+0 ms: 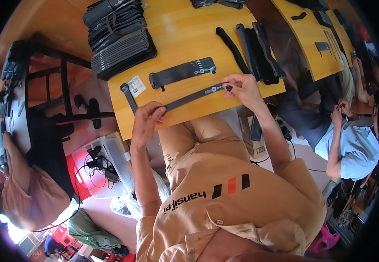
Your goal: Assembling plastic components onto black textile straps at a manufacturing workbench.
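Note:
A narrow dark grey band point(189, 97), flat with white print near one end, is drawn out between my hands over the yellow table's near edge. My left hand point(148, 120) pinches its left end, and my right hand point(244, 89) pinches the right end between thumb and fingers. Just beyond it lies a wider dark grey band point(183, 72), also printed in white. Close to my left hand are another narrow band point(129, 98) and a white printed label point(136, 86).
Stacks of folded dark bands point(122, 56) stand at the table's point(176, 35) far left. Several long black strips point(248, 48) lie at its right. People sit at tables on both sides. A clear plastic bin point(104, 168) with black cables is below, on the left.

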Demonstrator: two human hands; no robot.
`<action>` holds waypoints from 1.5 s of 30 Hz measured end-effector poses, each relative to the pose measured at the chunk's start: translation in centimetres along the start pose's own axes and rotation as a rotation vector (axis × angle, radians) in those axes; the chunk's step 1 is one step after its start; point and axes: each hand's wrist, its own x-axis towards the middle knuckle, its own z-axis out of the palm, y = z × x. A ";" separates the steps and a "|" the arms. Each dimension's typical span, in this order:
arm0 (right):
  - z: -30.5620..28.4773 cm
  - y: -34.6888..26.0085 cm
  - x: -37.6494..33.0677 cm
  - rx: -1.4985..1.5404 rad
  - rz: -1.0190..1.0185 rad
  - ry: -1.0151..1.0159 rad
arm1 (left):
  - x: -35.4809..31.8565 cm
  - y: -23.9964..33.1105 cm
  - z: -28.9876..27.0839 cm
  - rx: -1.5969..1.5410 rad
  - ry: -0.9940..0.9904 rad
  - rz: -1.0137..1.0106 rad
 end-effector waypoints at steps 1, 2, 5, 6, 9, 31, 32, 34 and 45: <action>0.2 0.3 0.3 0.067 -0.011 0.022 | 0.3 0.2 -0.1 -0.024 0.059 -0.042; 0.3 0.5 0.6 0.066 -0.004 0.023 | 1.0 -0.3 0.0 -0.060 0.102 -0.014; 0.6 1.0 1.6 0.131 0.045 0.049 | 2.3 -0.8 0.4 -0.134 0.255 -0.003; 0.8 1.3 2.0 0.165 0.043 0.071 | 2.7 -1.2 0.2 -0.135 0.254 -0.008; 1.1 1.6 2.5 0.188 0.043 0.125 | 3.5 -2.3 0.1 -0.239 0.316 0.014; 2.3 4.4 5.7 -0.003 -0.065 0.292 | 6.1 -4.4 0.9 0.058 0.578 0.090; 2.3 4.4 5.7 -0.003 -0.061 0.293 | 6.2 -4.4 1.0 0.054 0.583 0.096; 2.3 4.5 5.8 0.053 -0.073 0.279 | 6.2 -4.1 1.2 0.088 0.597 0.094; 2.7 3.6 5.6 -0.017 -0.043 0.349 | 6.5 -4.1 1.2 0.137 0.621 0.116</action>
